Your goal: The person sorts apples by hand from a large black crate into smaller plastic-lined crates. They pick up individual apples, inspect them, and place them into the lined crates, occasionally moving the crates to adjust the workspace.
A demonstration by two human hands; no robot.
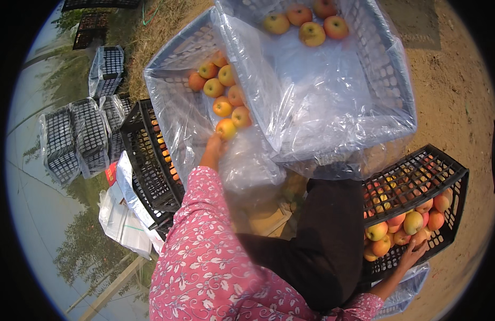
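My left hand (214, 151) reaches into a plastic-lined crate (251, 164) and has its fingers on a yellow-orange apple (226, 128). This apple lies at the near end of a group of red-and-yellow apples (214, 87) on the liner. On the right, my right hand (412, 253) is in the opening of a black plastic crate (452, 240) full of apples (413, 223). Its fingers curl about an apple (420, 236) at the crate's lower edge. A second lined crate (323, 84) stands beside the first, with several apples (311, 33) at its far end.
Black crates (151, 160) with apples stand left of the lined crates. Farther left are more plastic-wrapped crates (87, 132) and white sheeting (123, 224). Another lined crate (408, 289) sits below the right-hand crate. Bare soil (444, 108) lies on the right.
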